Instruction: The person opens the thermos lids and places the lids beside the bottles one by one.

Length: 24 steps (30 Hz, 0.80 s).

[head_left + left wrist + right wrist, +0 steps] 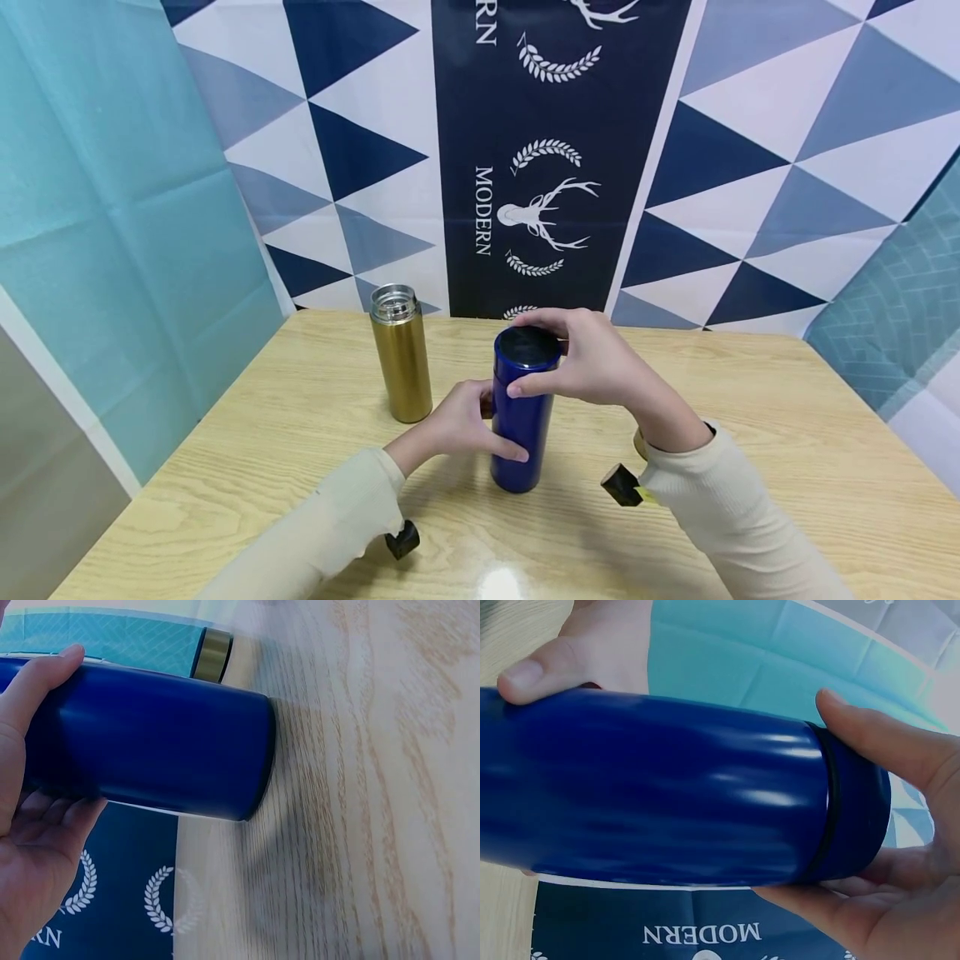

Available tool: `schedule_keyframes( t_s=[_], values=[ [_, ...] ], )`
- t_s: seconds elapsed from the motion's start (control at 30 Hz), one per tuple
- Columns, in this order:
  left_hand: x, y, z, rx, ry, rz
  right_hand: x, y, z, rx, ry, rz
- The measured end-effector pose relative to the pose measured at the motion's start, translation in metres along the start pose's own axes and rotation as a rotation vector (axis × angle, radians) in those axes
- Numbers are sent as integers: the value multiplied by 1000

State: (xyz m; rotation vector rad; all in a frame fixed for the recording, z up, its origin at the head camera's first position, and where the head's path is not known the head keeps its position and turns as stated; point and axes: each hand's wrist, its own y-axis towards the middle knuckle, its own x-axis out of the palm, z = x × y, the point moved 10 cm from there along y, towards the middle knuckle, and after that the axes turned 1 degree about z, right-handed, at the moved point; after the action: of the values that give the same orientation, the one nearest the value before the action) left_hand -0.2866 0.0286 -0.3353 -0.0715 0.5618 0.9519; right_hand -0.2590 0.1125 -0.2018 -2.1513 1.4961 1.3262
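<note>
A dark blue thermos flask point(519, 433) stands upright at the middle of the table. Low on its body, my left hand point(463, 421) grips it, thumb across the front. My right hand point(592, 358) holds the flask's lid point(864, 806) from the right, with its thumb and fingers on opposite sides. In the right wrist view a dark seam shows between lid and body. Behind and to the left stands a gold flask point(403, 367), its steel mouth uncovered. The gold lid point(213, 655) sits on the table, mostly hidden behind my right wrist in the head view.
The wooden table point(247, 467) runs back to a patterned cloth point(360, 150) with triangles and deer heads. A turquoise cloth point(112, 208) hangs along the left side. Black wrist devices point(621, 485) stick out under both sleeves.
</note>
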Motion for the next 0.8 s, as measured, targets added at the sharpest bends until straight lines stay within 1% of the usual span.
schedule_keyframes(
  t_s=[0.17, 0.43, 0.57, 0.8],
  values=[
    [0, -1, 0, 5, -5, -6, 2, 3, -1, -27, 3, -61],
    [-1, 0, 1, -1, -11, -7, 2, 9, -5, -88, -15, -136],
    [-1, 0, 0, -9, -15, -11, 3, 11, -6, -100, -15, -174],
    [0, -1, -2, -28, -16, -24, 5, 12, -6, -119, 21, -244]
  ],
)
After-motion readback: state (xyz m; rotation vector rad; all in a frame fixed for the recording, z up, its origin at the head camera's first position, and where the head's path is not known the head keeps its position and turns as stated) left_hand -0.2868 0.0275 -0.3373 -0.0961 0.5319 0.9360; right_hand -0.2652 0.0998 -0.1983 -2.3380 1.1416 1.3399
